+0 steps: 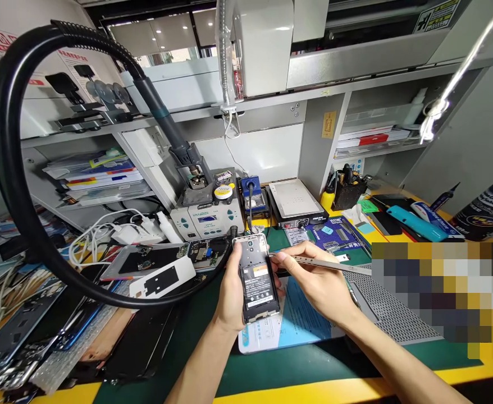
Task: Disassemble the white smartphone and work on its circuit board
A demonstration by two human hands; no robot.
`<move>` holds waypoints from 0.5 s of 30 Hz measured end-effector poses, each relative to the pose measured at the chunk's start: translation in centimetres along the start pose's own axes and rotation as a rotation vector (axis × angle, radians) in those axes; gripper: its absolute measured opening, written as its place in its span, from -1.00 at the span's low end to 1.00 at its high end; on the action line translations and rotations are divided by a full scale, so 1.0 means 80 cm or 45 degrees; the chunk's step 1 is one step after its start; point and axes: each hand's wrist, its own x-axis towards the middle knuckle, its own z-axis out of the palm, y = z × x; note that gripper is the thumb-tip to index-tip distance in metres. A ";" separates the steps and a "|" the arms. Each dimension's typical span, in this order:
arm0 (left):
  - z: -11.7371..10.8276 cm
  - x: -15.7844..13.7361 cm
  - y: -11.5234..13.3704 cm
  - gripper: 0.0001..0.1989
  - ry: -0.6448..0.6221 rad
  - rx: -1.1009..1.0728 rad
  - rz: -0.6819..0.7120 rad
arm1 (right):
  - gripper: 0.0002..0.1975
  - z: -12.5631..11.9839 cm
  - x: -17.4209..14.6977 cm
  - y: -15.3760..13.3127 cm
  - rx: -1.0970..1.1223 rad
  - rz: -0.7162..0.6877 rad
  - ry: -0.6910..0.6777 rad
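My left hand (229, 280) is closed around a smartphone (258, 280), held up over the mat with its back cover off. Its black battery, with printed labels, and the camera module near the top are exposed. In my right hand (316, 283), thumb and fingers pinch a slim metal tool (326, 262) with small holes along its shaft. The tool's tip end points at the phone's upper right edge; whether it touches is too small to tell. Beneath the phone, a blue and white printed pad (301, 320) lies on the green mat (250, 370).
A thick black hose (6, 168) loops across the left side from the hot air station (206, 219). Phone parts (141, 348) and a white back panel (164, 278) crowd the left. A soldering iron stand (252, 196), a flat heating plate (299, 199) and a perforated grey mat (398, 308) lie beyond and right.
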 end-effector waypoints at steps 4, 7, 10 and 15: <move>-0.004 0.000 0.003 -0.25 -0.040 0.017 0.090 | -0.81 -0.002 0.003 0.001 0.192 0.052 -0.041; -0.008 0.001 0.004 -0.28 -0.068 0.062 0.148 | -0.80 -0.004 0.006 0.003 0.280 0.083 -0.075; -0.011 0.002 0.003 -0.28 -0.111 0.053 0.135 | -0.78 -0.005 0.007 0.003 0.324 0.113 -0.090; -0.010 0.002 0.004 -0.23 -0.089 0.016 0.089 | -0.75 -0.004 0.007 0.004 0.359 0.146 -0.086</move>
